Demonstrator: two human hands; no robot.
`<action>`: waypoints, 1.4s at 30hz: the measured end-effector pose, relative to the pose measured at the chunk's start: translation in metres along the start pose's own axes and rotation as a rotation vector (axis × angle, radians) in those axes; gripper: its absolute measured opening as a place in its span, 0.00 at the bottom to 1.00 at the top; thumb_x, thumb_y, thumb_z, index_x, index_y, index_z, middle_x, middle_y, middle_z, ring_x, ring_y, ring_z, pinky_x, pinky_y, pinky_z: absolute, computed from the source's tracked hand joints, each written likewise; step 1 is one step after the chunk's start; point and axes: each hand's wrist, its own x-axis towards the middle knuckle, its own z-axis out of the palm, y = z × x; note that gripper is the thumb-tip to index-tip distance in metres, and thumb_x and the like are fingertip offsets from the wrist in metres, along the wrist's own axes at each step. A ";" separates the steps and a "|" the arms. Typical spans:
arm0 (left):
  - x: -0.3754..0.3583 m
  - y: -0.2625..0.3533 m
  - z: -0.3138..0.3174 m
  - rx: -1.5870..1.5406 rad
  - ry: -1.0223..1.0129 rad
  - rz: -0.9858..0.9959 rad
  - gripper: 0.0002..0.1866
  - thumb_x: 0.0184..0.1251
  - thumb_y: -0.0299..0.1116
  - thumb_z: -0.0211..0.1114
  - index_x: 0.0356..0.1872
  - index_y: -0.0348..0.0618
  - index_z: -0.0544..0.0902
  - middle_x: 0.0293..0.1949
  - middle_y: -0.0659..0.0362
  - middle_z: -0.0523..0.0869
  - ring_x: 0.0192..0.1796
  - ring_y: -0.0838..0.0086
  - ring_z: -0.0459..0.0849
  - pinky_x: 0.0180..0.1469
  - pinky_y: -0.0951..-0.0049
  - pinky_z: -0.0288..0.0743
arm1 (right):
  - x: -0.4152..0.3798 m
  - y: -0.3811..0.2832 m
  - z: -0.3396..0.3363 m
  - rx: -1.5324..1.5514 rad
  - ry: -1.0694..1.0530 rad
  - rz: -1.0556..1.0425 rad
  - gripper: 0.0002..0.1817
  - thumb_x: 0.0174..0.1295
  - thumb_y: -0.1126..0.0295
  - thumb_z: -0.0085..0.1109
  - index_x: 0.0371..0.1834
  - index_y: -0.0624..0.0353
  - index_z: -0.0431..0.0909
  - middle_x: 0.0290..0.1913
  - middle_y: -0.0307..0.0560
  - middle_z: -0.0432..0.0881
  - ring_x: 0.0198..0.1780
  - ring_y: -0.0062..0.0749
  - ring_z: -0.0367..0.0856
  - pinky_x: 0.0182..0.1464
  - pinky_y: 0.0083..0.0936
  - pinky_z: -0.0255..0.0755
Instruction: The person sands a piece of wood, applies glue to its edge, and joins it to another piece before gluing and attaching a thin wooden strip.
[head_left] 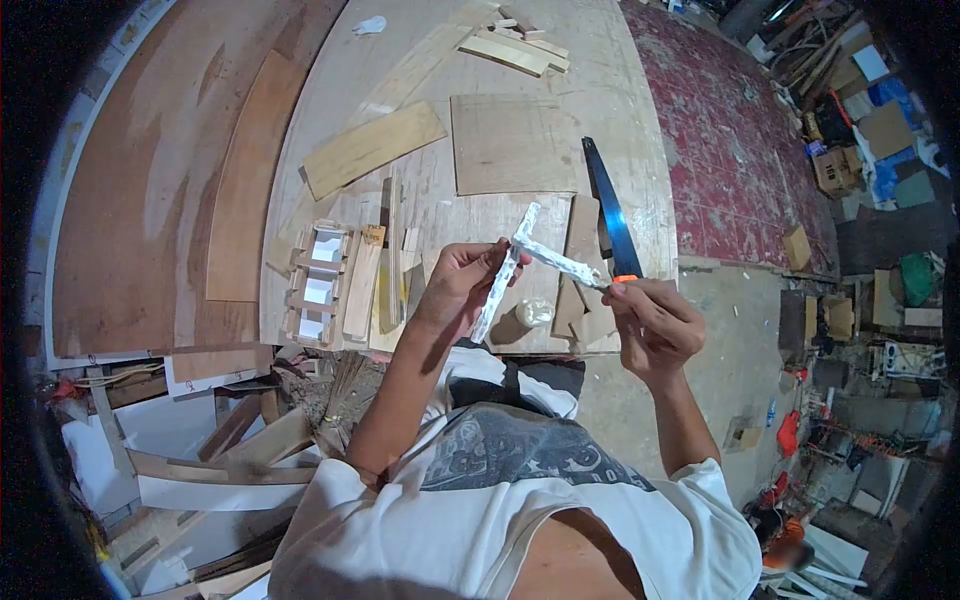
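Note:
A T-shaped piece of narrow strips [558,262], coated in patchy white, is held up over the near edge of the table. My left hand [467,285] is closed on it near the joint, where one strip runs down past the fingers and another reaches right. My right hand [655,325] pinches at the far end of the right-reaching strip; whether it grips the strip itself or something thin against it, I cannot tell. Behind the right fingertips lies a handsaw [612,210] with a dark blue blade and a bit of orange handle. A small jar [535,312] of whitish stuff stands below the strip.
The pale worktable [420,215] bears a square board [512,145], a light plank [374,148], stacked offcuts [515,50] and a wooden frame with white panels [320,282]. Brown boards [572,240] lie beside the saw. Wood scraps [225,455] fill the floor at left; clutter lines the right.

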 end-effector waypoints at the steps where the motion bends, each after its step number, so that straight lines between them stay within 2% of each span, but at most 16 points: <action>1: 0.000 0.000 -0.001 -0.006 -0.001 -0.004 0.15 0.65 0.36 0.60 0.38 0.30 0.82 0.29 0.56 0.84 0.30 0.80 0.76 0.34 0.82 0.71 | 0.000 0.000 0.000 -0.012 -0.030 -0.001 0.11 0.48 0.84 0.58 0.36 0.68 0.81 0.26 0.51 0.81 0.26 0.29 0.79 0.28 0.19 0.72; 4: -0.001 0.005 0.001 -0.018 0.007 -0.018 0.15 0.65 0.36 0.60 0.37 0.30 0.83 0.30 0.56 0.84 0.30 0.80 0.77 0.35 0.82 0.71 | -0.003 -0.001 -0.005 0.091 -0.026 -0.006 0.13 0.46 0.87 0.61 0.36 0.67 0.81 0.29 0.51 0.82 0.28 0.30 0.81 0.28 0.20 0.73; 8: 0.001 0.001 -0.004 -0.021 -0.036 -0.016 0.15 0.65 0.36 0.60 0.37 0.30 0.83 0.29 0.55 0.84 0.30 0.81 0.77 0.34 0.83 0.71 | -0.002 0.001 -0.005 0.075 -0.001 -0.006 0.13 0.45 0.87 0.62 0.37 0.67 0.81 0.30 0.51 0.82 0.29 0.30 0.81 0.28 0.21 0.74; 10: 0.002 0.000 0.004 -0.009 0.017 -0.004 0.15 0.65 0.36 0.60 0.37 0.30 0.82 0.28 0.56 0.83 0.29 0.81 0.77 0.34 0.83 0.70 | -0.001 0.003 0.001 0.026 0.068 0.109 0.12 0.46 0.87 0.61 0.36 0.67 0.81 0.30 0.52 0.82 0.29 0.31 0.81 0.28 0.21 0.74; 12: 0.001 0.004 0.006 0.002 0.073 0.014 0.15 0.65 0.36 0.60 0.37 0.30 0.82 0.27 0.56 0.83 0.29 0.81 0.77 0.33 0.83 0.70 | -0.003 0.005 -0.001 0.053 0.066 0.094 0.12 0.46 0.87 0.62 0.35 0.67 0.81 0.29 0.52 0.82 0.28 0.32 0.82 0.27 0.22 0.74; 14: 0.000 0.009 0.003 -0.014 -0.014 -0.029 0.15 0.65 0.36 0.60 0.37 0.30 0.82 0.28 0.56 0.83 0.30 0.80 0.77 0.34 0.82 0.70 | -0.002 0.002 -0.005 0.072 -0.017 0.037 0.11 0.45 0.87 0.62 0.35 0.67 0.82 0.28 0.53 0.82 0.27 0.32 0.81 0.27 0.22 0.73; 15: 0.001 0.007 0.001 -0.015 -0.013 -0.028 0.15 0.65 0.36 0.60 0.37 0.30 0.82 0.28 0.56 0.83 0.30 0.80 0.77 0.34 0.82 0.70 | -0.002 0.004 -0.004 0.085 0.011 0.002 0.09 0.50 0.81 0.61 0.36 0.69 0.81 0.24 0.51 0.80 0.25 0.29 0.79 0.28 0.19 0.71; 19: 0.002 0.002 -0.001 -0.025 -0.004 -0.004 0.15 0.65 0.36 0.61 0.37 0.30 0.82 0.30 0.54 0.83 0.30 0.79 0.77 0.35 0.80 0.70 | -0.001 0.006 -0.004 0.098 0.013 -0.023 0.09 0.51 0.83 0.60 0.36 0.70 0.81 0.26 0.51 0.81 0.25 0.28 0.79 0.28 0.17 0.71; 21: 0.002 0.003 0.000 -0.004 0.034 -0.011 0.15 0.65 0.36 0.61 0.37 0.29 0.82 0.30 0.54 0.83 0.30 0.78 0.76 0.35 0.80 0.70 | -0.001 0.007 -0.002 0.030 0.022 0.076 0.12 0.45 0.88 0.61 0.36 0.68 0.81 0.30 0.53 0.82 0.29 0.30 0.82 0.29 0.20 0.74; 25: 0.003 0.004 0.000 -0.020 -0.019 -0.012 0.15 0.65 0.36 0.61 0.37 0.29 0.82 0.31 0.53 0.83 0.30 0.77 0.76 0.35 0.79 0.70 | 0.002 0.007 -0.004 -0.048 0.074 0.149 0.14 0.48 0.87 0.62 0.40 0.68 0.81 0.32 0.54 0.82 0.32 0.29 0.83 0.32 0.18 0.75; 27: 0.002 0.003 0.000 -0.016 -0.032 0.004 0.15 0.65 0.36 0.61 0.37 0.29 0.82 0.31 0.53 0.83 0.30 0.77 0.76 0.35 0.79 0.70 | 0.003 0.006 -0.006 -0.029 0.050 0.108 0.14 0.47 0.87 0.62 0.40 0.67 0.81 0.32 0.54 0.82 0.32 0.29 0.83 0.32 0.18 0.75; 29: 0.002 0.002 0.001 -0.005 0.037 0.013 0.16 0.65 0.37 0.61 0.37 0.29 0.83 0.31 0.53 0.83 0.31 0.77 0.75 0.35 0.79 0.69 | 0.003 0.007 -0.006 -0.013 0.029 0.068 0.14 0.47 0.88 0.62 0.40 0.67 0.81 0.32 0.54 0.82 0.32 0.29 0.83 0.32 0.18 0.76; 31: 0.003 0.000 0.000 -0.009 -0.002 0.016 0.16 0.65 0.37 0.61 0.37 0.29 0.83 0.32 0.53 0.83 0.31 0.77 0.74 0.36 0.79 0.68 | 0.002 0.008 -0.004 -0.007 -0.011 0.039 0.14 0.47 0.88 0.62 0.39 0.67 0.81 0.32 0.52 0.82 0.32 0.30 0.83 0.33 0.19 0.76; 37: 0.003 0.001 0.001 -0.025 -0.030 -0.013 0.16 0.65 0.37 0.61 0.36 0.29 0.83 0.31 0.53 0.83 0.31 0.77 0.74 0.35 0.80 0.68 | 0.004 0.011 -0.001 -0.030 0.067 0.064 0.15 0.47 0.89 0.61 0.40 0.66 0.81 0.31 0.50 0.82 0.30 0.29 0.82 0.32 0.19 0.75; 42: 0.003 0.001 -0.001 -0.045 -0.049 -0.025 0.16 0.65 0.37 0.61 0.36 0.30 0.83 0.31 0.53 0.84 0.31 0.77 0.75 0.36 0.80 0.69 | 0.001 0.008 -0.001 -0.022 0.025 0.050 0.13 0.48 0.88 0.60 0.39 0.68 0.81 0.29 0.52 0.82 0.28 0.30 0.82 0.30 0.19 0.74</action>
